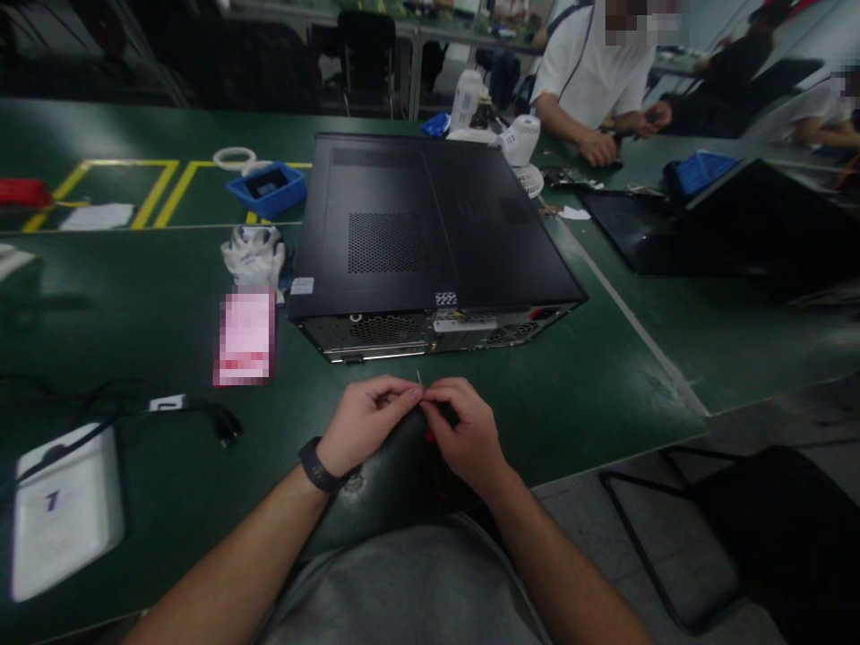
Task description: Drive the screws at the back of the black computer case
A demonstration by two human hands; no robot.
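Only a blurred "1" reads, on the white box (67, 515).

Exposure low; whole frame dim, with grain in the dark areas. Brightest light sat at the far right, beyond the counter (134, 313). Counter's left edge was nearly black. Dull sheen showed at the counter's near edge below the left hand (366, 421) and right hand (467, 434), both fairly sharp. Soft shadow under the computer case (430, 233). Wide-angle bending curved the counter's edges; white pad (64, 511) at near-left corner smeared.
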